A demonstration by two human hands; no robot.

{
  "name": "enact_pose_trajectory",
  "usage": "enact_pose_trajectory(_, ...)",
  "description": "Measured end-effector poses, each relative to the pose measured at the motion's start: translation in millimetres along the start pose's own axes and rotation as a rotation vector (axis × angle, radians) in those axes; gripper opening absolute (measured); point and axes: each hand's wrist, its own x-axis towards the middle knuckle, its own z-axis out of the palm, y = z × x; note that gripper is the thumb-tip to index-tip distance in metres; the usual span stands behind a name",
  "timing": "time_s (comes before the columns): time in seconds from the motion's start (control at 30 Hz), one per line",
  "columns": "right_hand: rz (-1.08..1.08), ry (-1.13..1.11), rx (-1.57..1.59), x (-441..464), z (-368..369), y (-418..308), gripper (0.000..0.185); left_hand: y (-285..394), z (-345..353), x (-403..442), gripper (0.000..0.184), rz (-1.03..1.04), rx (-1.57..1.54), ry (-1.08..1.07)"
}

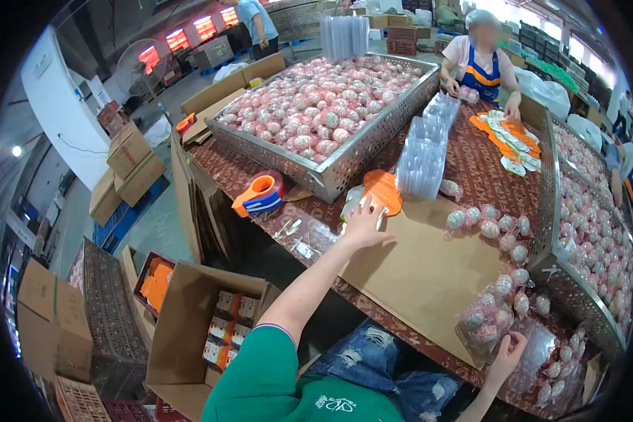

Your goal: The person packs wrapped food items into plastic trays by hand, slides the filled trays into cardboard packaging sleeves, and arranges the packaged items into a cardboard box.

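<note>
At 12 o'clock you have a metal tray heaped with wrapped balls; another tray of them sits at 3. The carton at 7 holds small boxes. Your left hand is spread wide, fingertips on the orange cards at its 12. Your right hand, at 4, is half curled just beside a bag of balls; you can't tell whether it grips. Clear packs stand at 2, near the cards; a tape dispenser lies at 9.
</note>
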Motion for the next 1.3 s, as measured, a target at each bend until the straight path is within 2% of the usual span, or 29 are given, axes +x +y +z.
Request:
enact_pose_trajectory(0.03, -0.079, 0.063, 0.040, -1, 0, -2, 0.020, 2, 4, -4, 0.089, -0.033, 0.030, -0.086)
enact_pose_trajectory(0.07, -0.065, 0.048, -0.018, -3, -3, -15, 0.021, 2, 10, -10, 0.080, 0.005, 0.078, 0.041)
enact_pose_trajectory(0.1, -0.063, 0.036, -0.022, -4, 1, -19, 0.021, -1, 14, -12, 0.080, -0.007, 0.078, 0.035)
enact_pose_trajectory(0.17, -0.436, 0.073, -0.212, -5, 7, -28, 0.027, -5, 17, -11, 0.059, 0.102, 0.002, 0.082)
enact_pose_trajectory(0.2, -0.519, 0.034, -0.251, -7, 11, -38, 0.032, -9, 27, -9, 0.044, 0.190, -0.014, 0.200)
enact_pose_trajectory(0.27, -0.603, -0.028, -0.230, -14, 31, -59, 0.032, -16, 40, -5, 0.041, 0.224, -0.010, 0.153)
enact_pose_trajectory(0.3, -0.534, -0.120, -0.257, -17, 37, -67, 0.034, -15, 38, -4, 0.038, 0.262, -0.006, 0.104)
enact_pose_trajectory(0.37, -0.687, -0.164, -0.557, -15, 51, -63, 0.038, -12, 31, -5, 0.039, 0.267, -0.004, 0.019)
enact_pose_trajectory(0.4, -0.730, -0.109, -0.641, -16, 57, -62, 0.041, -12, 24, -6, 0.040, 0.264, 0.000, -0.062)
enact_pose_trajectory(0.43, -0.733, -0.106, -0.638, -14, 59, -60, 0.041, -12, 19, -10, 0.040, 0.264, 0.002, -0.058)
enact_pose_trajectory(0.5, -0.722, -0.079, -0.639, -11, 59, -56, 0.041, -12, 20, -23, 0.049, 0.226, 0.116, 0.252)
enact_pose_trajectory(0.53, -0.723, -0.075, -0.639, -10, 58, -55, 0.041, -11, 20, -29, 0.049, 0.229, 0.115, 0.255)
enact_pose_trajectory(0.6, -0.730, -0.074, -0.626, -9, 56, -55, 0.040, -9, 18, -42, 0.057, 0.143, -0.002, 0.153)
enact_pose_trajectory(0.7, -0.743, -0.076, -0.627, -8, 55, -56, 0.040, -3, 13, -72, 0.064, 0.219, 0.000, -0.014)
enact_pose_trajectory(0.8, -0.734, -0.076, -0.619, -8, 55, -56, 0.039, 4, 0, -126, 0.093, 0.297, 0.024, -0.126)
enact_pose_trajectory(0.83, -0.729, -0.078, -0.619, -7, 56, -55, 0.039, 3, -5, -143, 0.108, 0.327, 0.041, -0.206)
enact_pose_trajectory(0.93, -0.767, -0.042, -0.633, -5, 58, -49, 0.038, 0, -27, -186, 0.114, 0.436, 0.030, -0.268)
enact_pose_trajectory(0.97, -0.771, -0.044, -0.631, -4, 59, -50, 0.038, 1, -34, -194, 0.110, 0.475, 0.062, -0.266)
enact_pose_trajectory(1.03, -0.755, -0.056, -0.643, -4, 57, -54, 0.037, -2, -31, -196, 0.078, 0.576, 0.122, -0.183)
enact_pose_trajectory(1.07, -0.751, -0.061, -0.642, -4, 56, -56, 0.037, -2, -39, -194, 0.065, 0.583, -0.011, -0.154)
enact_pose_trajectory(1.1, -0.748, -0.058, -0.643, -3, 55, -56, 0.037, -10, -40, -190, 0.061, 0.596, -0.082, -0.162)
enact_pose_trajectory(1.13, -0.754, -0.058, -0.634, -3, 54, -56, 0.037, -13, -43, -185, 0.057, 0.550, -0.143, -0.121)
enact_pose_trajectory(1.2, -0.761, -0.051, -0.603, -4, 53, -59, 0.037, -2, -60, -170, 0.038, 0.369, -0.490, 0.011)
enact_pose_trajectory(1.27, -0.631, -0.162, -0.526, -9, 50, -63, 0.038, 12, -67, -163, 0.033, 0.064, -0.575, 0.141)
enact_pose_trajectory(1.3, -0.630, -0.156, -0.531, -13, 54, -68, 0.038, 26, -69, -157, 0.035, 0.085, -0.588, 0.255)
